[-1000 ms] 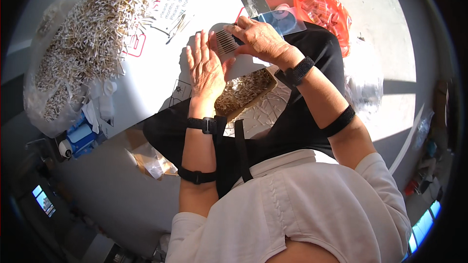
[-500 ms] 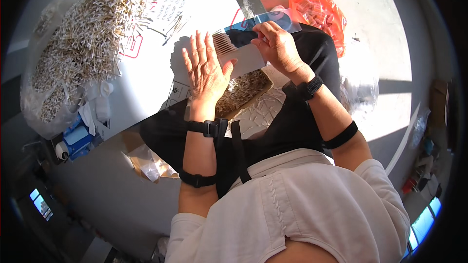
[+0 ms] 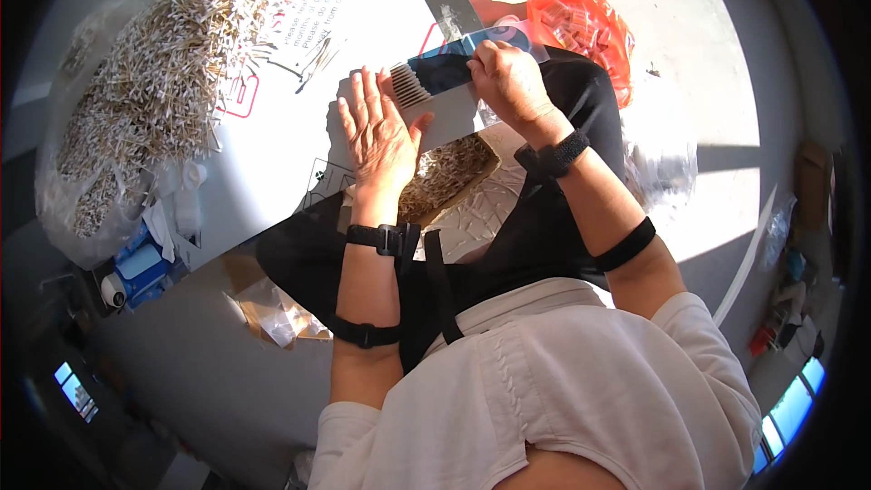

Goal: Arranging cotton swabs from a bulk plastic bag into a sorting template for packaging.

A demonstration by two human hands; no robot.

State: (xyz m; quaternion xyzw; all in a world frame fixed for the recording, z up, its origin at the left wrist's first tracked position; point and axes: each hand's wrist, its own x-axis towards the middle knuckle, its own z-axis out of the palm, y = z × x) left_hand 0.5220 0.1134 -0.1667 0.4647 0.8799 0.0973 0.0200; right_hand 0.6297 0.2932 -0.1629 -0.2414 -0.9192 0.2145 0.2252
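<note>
Left hand [image 3: 381,145]: open, palm down, fingers extended over table [image 3: 245,172]. Right hand [image 3: 511,86]: fingers curled; cannot tell what it grips. Row of cotton swabs [image 3: 410,86] lies between the hands, beside left fingertips. Swab-filled box [image 3: 458,166] below table edge. Outward: swab heap [image 3: 163,82], left; red bag [image 3: 620,23], right.

Grey floor [image 3: 213,358] — sunlit patch [image 3: 694,54] upper right — windows [image 3: 791,410] low, both sides.

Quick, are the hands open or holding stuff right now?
Left hand: open, beside a row of thin, pale cotton swabs.
Right hand: curled beside transparent blue plastic sheet; cannot tell if holding anything.
</note>
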